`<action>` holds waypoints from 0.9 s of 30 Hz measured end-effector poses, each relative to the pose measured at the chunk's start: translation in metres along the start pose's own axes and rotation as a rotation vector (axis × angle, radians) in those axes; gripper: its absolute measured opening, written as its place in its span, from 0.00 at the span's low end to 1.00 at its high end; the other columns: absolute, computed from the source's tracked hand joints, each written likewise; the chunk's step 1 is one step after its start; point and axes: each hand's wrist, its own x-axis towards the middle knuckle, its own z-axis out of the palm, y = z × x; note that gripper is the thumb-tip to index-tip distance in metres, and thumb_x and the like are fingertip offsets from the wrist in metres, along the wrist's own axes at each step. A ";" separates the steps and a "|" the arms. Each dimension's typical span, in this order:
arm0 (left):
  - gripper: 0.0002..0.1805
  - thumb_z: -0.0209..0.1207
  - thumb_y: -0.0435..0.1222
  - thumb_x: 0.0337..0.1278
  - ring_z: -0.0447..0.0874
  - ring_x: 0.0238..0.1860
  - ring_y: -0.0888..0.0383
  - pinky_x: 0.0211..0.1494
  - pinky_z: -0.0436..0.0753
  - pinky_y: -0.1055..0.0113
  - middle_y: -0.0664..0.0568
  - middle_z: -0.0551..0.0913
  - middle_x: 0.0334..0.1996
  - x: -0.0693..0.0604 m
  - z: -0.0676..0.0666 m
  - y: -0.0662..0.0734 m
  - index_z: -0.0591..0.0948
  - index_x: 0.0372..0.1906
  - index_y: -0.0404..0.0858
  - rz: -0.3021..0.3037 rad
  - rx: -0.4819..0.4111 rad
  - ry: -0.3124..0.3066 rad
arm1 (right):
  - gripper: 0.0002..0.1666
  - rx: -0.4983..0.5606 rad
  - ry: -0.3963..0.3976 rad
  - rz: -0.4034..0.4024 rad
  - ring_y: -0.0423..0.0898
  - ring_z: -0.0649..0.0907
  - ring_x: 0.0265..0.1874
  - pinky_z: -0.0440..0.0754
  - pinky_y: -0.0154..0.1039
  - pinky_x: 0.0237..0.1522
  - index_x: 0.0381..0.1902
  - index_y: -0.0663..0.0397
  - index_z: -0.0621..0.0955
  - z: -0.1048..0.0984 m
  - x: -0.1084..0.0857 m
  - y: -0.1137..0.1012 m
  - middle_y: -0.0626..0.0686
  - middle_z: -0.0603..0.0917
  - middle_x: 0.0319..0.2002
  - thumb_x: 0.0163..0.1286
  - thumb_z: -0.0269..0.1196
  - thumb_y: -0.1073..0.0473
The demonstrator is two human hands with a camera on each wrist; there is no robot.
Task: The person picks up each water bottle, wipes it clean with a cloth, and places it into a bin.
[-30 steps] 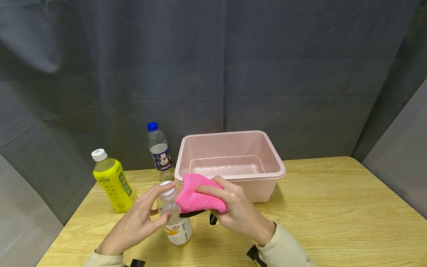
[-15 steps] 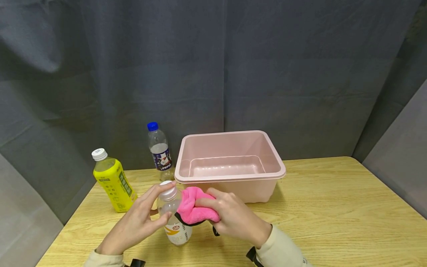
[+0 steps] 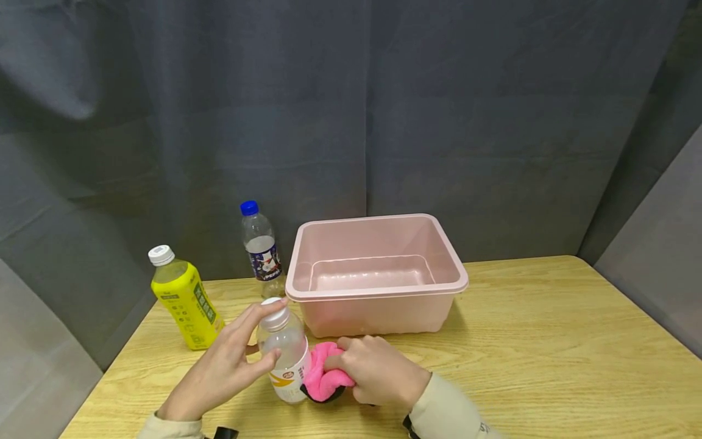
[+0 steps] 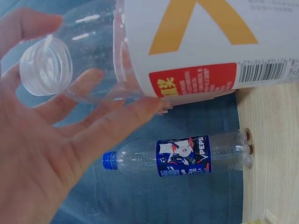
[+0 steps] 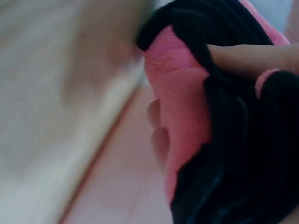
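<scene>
A clear plastic bottle [image 3: 289, 373] with a white cap and white-and-orange label stands upright on the table. My left hand [image 3: 222, 369] holds it from the left, fingers around the cap and thumb at its shoulder. In the left wrist view the same hand [image 4: 42, 135] spans the bottle's neck. On the other side, my right hand [image 3: 381, 373] grips a bunched pink cloth [image 3: 323, 373] with a black underside, low against the bottle's label. The right wrist view shows the cloth [image 5: 180, 102] folded pink and black, with fingers partly hidden behind it.
A pale pink plastic basin [image 3: 378, 314] stands just behind the hands. To its left is a Pepsi bottle [image 3: 265, 259] with a blue cap. A yellow-labelled bottle [image 3: 189, 305] stands left of my left hand. A dark curtain [image 3: 466, 134] hangs behind the wooden table [image 3: 548, 353].
My right hand has moved the pink cloth down along the bottle's right side, from near the cap to the lower label. The left hand and the bottle have stayed in place.
</scene>
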 end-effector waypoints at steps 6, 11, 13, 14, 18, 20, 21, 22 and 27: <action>0.35 0.65 0.26 0.56 0.80 0.53 0.51 0.41 0.86 0.68 0.53 0.79 0.56 0.000 0.000 -0.001 0.71 0.70 0.47 0.029 0.010 0.005 | 0.25 -0.009 -0.049 0.015 0.37 0.77 0.29 0.75 0.33 0.29 0.34 0.37 0.85 0.011 -0.001 0.001 0.41 0.76 0.29 0.43 0.71 0.73; 0.35 0.64 0.26 0.57 0.80 0.53 0.51 0.41 0.87 0.66 0.53 0.79 0.56 0.000 0.000 -0.001 0.71 0.70 0.47 0.018 -0.005 -0.005 | 0.26 -0.019 -0.039 0.007 0.38 0.78 0.29 0.76 0.34 0.29 0.37 0.35 0.86 0.007 -0.001 0.002 0.41 0.77 0.30 0.43 0.72 0.71; 0.35 0.64 0.26 0.57 0.80 0.54 0.50 0.42 0.88 0.64 0.52 0.79 0.57 0.000 0.000 0.000 0.71 0.70 0.47 0.004 -0.011 -0.010 | 0.26 -0.019 -0.008 0.002 0.39 0.78 0.28 0.75 0.34 0.27 0.37 0.36 0.86 0.002 -0.001 0.002 0.41 0.76 0.29 0.44 0.71 0.72; 0.35 0.64 0.26 0.57 0.80 0.54 0.49 0.42 0.88 0.63 0.52 0.79 0.57 0.000 0.000 0.000 0.71 0.70 0.48 -0.004 -0.012 -0.013 | 0.27 -0.020 0.015 0.001 0.39 0.78 0.27 0.75 0.35 0.26 0.39 0.36 0.86 -0.001 -0.001 0.002 0.42 0.75 0.29 0.44 0.71 0.72; 0.35 0.64 0.27 0.57 0.81 0.53 0.48 0.42 0.88 0.62 0.52 0.79 0.56 0.000 0.000 0.000 0.71 0.70 0.48 -0.020 -0.013 -0.015 | 0.28 0.010 0.133 0.001 0.41 0.75 0.22 0.72 0.33 0.21 0.42 0.39 0.87 -0.012 0.000 0.000 0.43 0.73 0.29 0.45 0.69 0.74; 0.35 0.64 0.26 0.57 0.81 0.53 0.48 0.41 0.88 0.62 0.52 0.79 0.56 0.000 0.000 0.000 0.71 0.70 0.47 -0.020 -0.012 -0.014 | 0.30 0.020 0.186 -0.002 0.40 0.74 0.22 0.71 0.32 0.20 0.45 0.39 0.87 -0.016 0.000 -0.001 0.44 0.73 0.31 0.46 0.68 0.74; 0.35 0.64 0.26 0.57 0.81 0.53 0.48 0.41 0.88 0.62 0.52 0.79 0.56 0.001 0.000 0.000 0.71 0.69 0.47 -0.019 -0.014 -0.014 | 0.30 0.026 0.213 -0.006 0.40 0.73 0.21 0.70 0.31 0.20 0.45 0.40 0.87 -0.018 0.000 -0.002 0.44 0.73 0.31 0.46 0.68 0.74; 0.35 0.64 0.26 0.56 0.81 0.53 0.48 0.41 0.88 0.62 0.52 0.79 0.55 0.001 0.000 0.000 0.71 0.69 0.47 -0.018 -0.014 -0.014 | 0.30 0.034 0.241 -0.011 0.40 0.73 0.22 0.70 0.30 0.20 0.45 0.40 0.87 -0.019 0.000 -0.002 0.44 0.74 0.31 0.46 0.68 0.74; 0.34 0.64 0.26 0.57 0.80 0.52 0.50 0.42 0.87 0.65 0.52 0.79 0.55 0.000 0.000 0.001 0.71 0.69 0.46 -0.013 -0.013 -0.013 | 0.31 0.076 0.390 -0.030 0.38 0.74 0.23 0.74 0.29 0.24 0.45 0.42 0.86 -0.024 0.002 -0.004 0.44 0.75 0.32 0.46 0.65 0.77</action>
